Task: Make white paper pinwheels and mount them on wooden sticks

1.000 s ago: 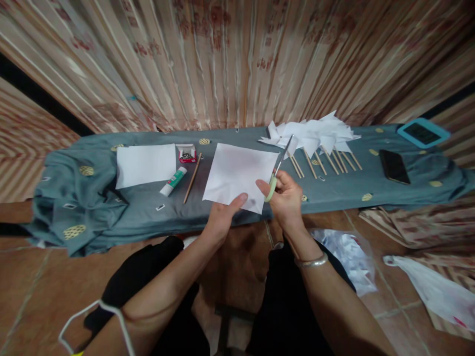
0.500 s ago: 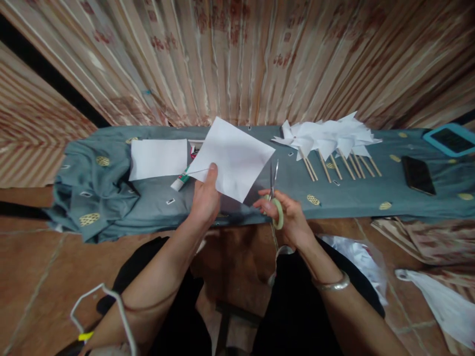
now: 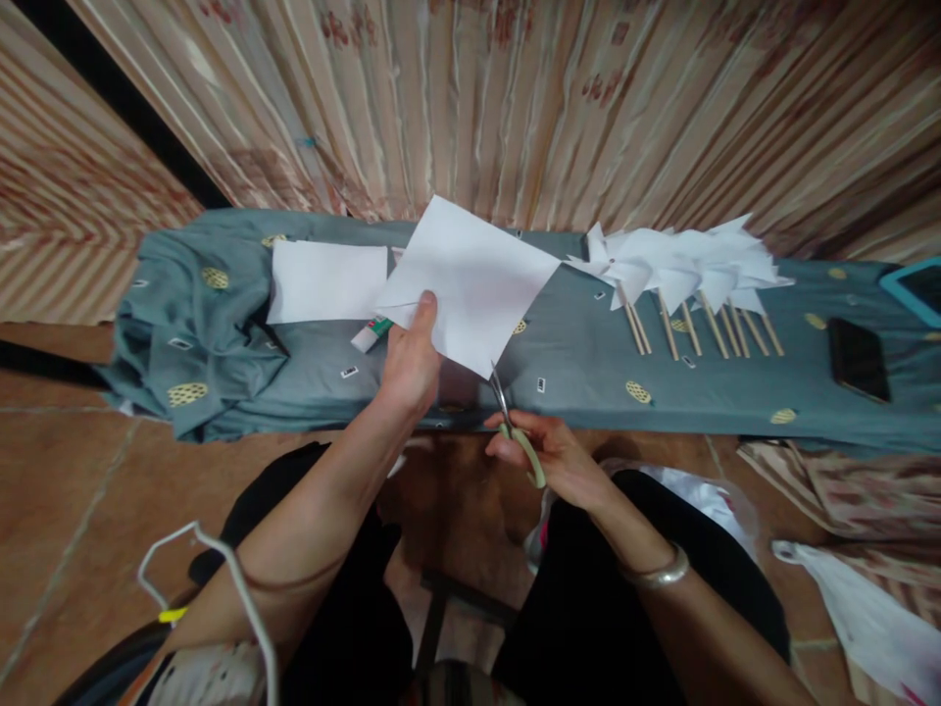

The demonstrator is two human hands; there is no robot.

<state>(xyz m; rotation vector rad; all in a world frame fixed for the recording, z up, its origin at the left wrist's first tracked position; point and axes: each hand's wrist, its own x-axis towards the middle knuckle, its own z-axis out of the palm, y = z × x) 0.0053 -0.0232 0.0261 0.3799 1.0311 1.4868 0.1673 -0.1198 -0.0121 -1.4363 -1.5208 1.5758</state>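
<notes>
Since a second ago the paper sheet (image 3: 470, 284) has lifted off the desk (image 3: 588, 363), rotated to a diamond. Left hand (image 3: 412, 363) pinches its left corner; right hand (image 3: 551, 461) grips scissors (image 3: 515, 427), blades meeting the lower corner above the desk's near edge.

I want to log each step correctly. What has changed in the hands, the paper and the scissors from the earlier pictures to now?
The left hand lifted the white paper sheet off the cloth and turned it corner-down. The right hand swung the scissors from pointing away at the sheet's right edge to meeting its lowest corner from below. Both grips stayed. The second sheet, glue stick, pinwheels and phone lie as before.
</notes>
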